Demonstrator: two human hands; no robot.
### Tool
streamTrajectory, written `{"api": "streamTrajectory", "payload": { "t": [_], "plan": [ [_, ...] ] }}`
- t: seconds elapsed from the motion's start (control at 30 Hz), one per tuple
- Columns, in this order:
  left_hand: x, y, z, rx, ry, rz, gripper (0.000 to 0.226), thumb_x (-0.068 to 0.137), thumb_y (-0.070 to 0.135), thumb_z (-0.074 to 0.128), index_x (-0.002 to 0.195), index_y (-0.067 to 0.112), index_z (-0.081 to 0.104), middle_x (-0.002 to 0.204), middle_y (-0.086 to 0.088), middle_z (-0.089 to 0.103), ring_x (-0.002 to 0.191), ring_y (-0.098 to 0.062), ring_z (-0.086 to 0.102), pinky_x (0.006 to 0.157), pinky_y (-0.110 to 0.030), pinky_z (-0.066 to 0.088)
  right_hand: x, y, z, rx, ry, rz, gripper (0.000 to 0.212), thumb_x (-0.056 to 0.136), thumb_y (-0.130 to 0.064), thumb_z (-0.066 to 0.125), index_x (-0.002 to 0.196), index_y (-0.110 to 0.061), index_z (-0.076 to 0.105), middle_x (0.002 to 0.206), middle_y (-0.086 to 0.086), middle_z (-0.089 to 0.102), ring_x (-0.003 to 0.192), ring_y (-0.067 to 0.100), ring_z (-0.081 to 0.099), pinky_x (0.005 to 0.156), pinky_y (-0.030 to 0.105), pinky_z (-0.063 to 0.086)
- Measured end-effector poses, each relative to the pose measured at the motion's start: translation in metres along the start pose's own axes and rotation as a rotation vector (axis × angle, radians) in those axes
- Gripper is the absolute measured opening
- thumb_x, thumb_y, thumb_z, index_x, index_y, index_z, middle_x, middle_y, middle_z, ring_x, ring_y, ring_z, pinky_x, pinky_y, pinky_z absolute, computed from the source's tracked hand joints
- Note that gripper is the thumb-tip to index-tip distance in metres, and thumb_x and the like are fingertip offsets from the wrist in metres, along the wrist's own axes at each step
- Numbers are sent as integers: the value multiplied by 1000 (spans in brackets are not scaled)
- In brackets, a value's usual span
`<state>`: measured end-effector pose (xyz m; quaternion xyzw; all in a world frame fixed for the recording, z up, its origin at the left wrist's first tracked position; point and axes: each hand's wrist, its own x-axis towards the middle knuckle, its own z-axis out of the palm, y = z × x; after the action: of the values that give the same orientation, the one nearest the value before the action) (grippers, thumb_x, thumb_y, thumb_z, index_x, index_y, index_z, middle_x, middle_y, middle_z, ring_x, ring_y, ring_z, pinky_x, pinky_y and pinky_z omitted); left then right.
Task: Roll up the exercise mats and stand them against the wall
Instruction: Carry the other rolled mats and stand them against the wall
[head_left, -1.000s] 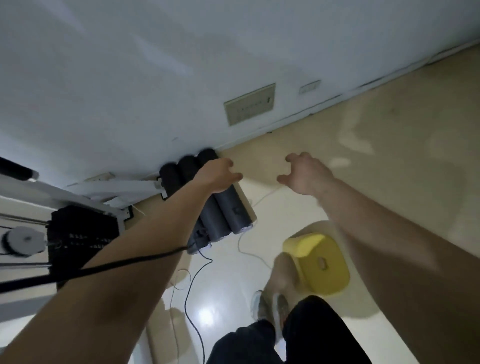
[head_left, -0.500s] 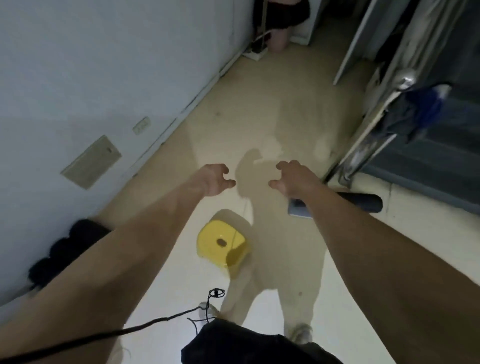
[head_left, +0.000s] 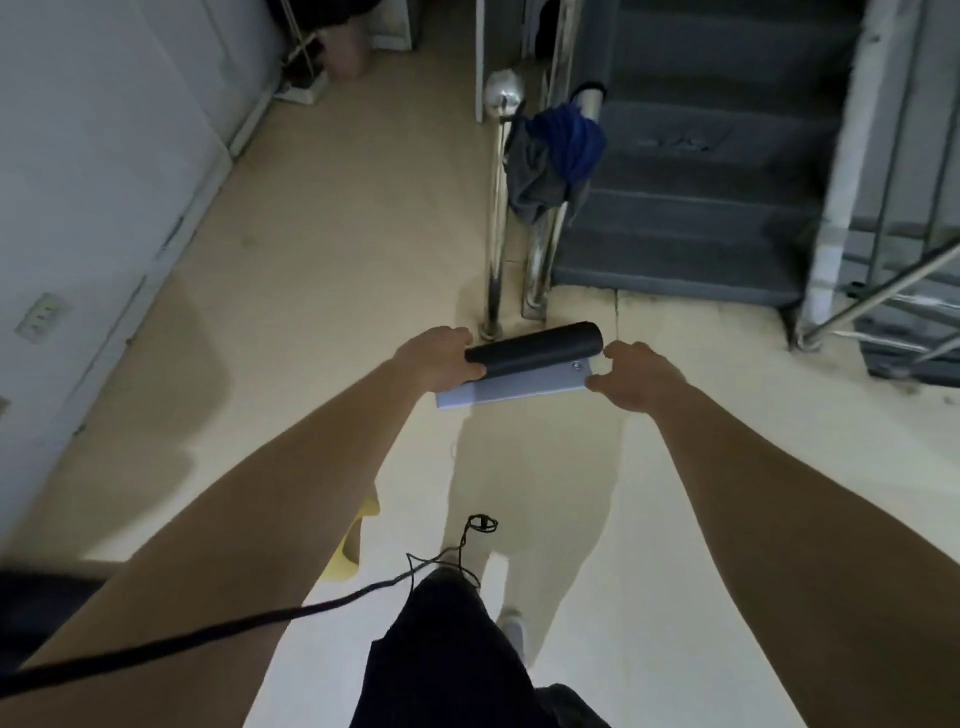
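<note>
A dark exercise mat (head_left: 540, 345) lies on the floor by the foot of a railing, mostly rolled, with a light grey-blue flap (head_left: 519, 387) still flat in front of the roll. Both my arms reach forward over it. My left hand (head_left: 434, 358) has curled, spread fingers and covers the roll's left end in the view. My right hand (head_left: 634, 376) is just right of the flap, fingers apart and empty. The mat looks well below both hands. The white wall (head_left: 104, 156) runs along the left.
Chrome railing posts (head_left: 493, 260) and grey stairs (head_left: 701, 182) stand just behind the mat; a blue cloth (head_left: 563, 140) hangs on the rail. A yellow stool (head_left: 348, 551) peeks from behind my left arm. A black cable (head_left: 208, 631) trails across the floor.
I have turned away from the rolled mats at the wall and moved toward the stairs. The half-rolled mat is now straight ahead between my hands, and the stool has dropped behind my left arm.
</note>
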<state>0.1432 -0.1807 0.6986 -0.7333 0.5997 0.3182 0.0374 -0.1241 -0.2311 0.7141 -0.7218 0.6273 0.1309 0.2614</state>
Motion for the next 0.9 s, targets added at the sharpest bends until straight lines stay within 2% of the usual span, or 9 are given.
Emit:
{"api": "streamTrajectory", "payload": {
  "t": [0.13, 0.3, 0.4, 0.5, 0.63, 0.7, 0.8, 0.9],
  "plan": [
    [77, 33, 9, -10, -21, 13, 62, 99, 45, 59, 149, 12, 44, 145, -16, 52, 131, -34, 50, 105, -39, 42, 62, 53, -4, 41, -36, 70, 69, 99, -47, 58, 157, -18, 35, 154, 14, 40, 139, 39, 44, 109, 47, 41],
    [200, 40, 43, -33, -54, -14, 61, 98, 47, 59, 147, 13, 47, 142, -15, 55, 126, -34, 53, 93, -35, 41, 178, 99, 12, 49, -75, 118, 68, 98, -47, 59, 155, -17, 36, 153, 15, 44, 137, 38, 46, 109, 47, 43],
    [279, 28, 76, -58, -88, -57, 60, 96, 46, 62, 145, 12, 49, 141, -15, 56, 124, -36, 56, 98, -37, 45, 263, 113, 41, 44, -137, 144, 70, 99, -45, 59, 156, -15, 33, 152, 18, 41, 137, 41, 45, 108, 47, 43],
    [357, 0, 120, -66, -128, -140, 56, 97, 43, 63, 142, 11, 51, 137, -15, 57, 121, -34, 57, 98, -40, 46, 355, 116, 83, 99, -169, 129, 67, 100, -42, 59, 155, -13, 35, 148, 19, 44, 134, 40, 47, 106, 44, 42],
    [456, -51, 202, -60, -134, -268, 65, 99, 48, 59, 152, 16, 38, 149, -12, 48, 129, -35, 52, 101, -42, 43, 477, 127, 162, 86, -196, 78, 70, 100, -41, 58, 159, -16, 30, 148, 16, 45, 133, 38, 50, 105, 44, 44],
    [503, -73, 248, -62, -120, -313, 66, 98, 47, 60, 151, 16, 37, 147, -13, 49, 128, -36, 53, 100, -45, 46, 535, 136, 208, 31, -223, 54, 70, 101, -42, 58, 159, -16, 29, 152, 15, 42, 135, 39, 49, 107, 46, 45],
    [573, -96, 314, -20, -75, -298, 68, 95, 48, 64, 148, 15, 39, 143, -13, 51, 126, -36, 53, 98, -47, 48, 619, 149, 275, -56, -225, -3, 69, 101, -40, 59, 158, -16, 30, 160, 14, 36, 138, 41, 46, 110, 49, 46],
    [649, -109, 368, 5, 23, -237, 73, 94, 50, 64, 152, 16, 36, 147, -13, 48, 133, -36, 47, 104, -50, 45, 706, 155, 333, -143, -169, -105, 65, 101, -40, 59, 154, -15, 32, 154, 16, 37, 136, 41, 44, 109, 51, 43]
  ]
}}
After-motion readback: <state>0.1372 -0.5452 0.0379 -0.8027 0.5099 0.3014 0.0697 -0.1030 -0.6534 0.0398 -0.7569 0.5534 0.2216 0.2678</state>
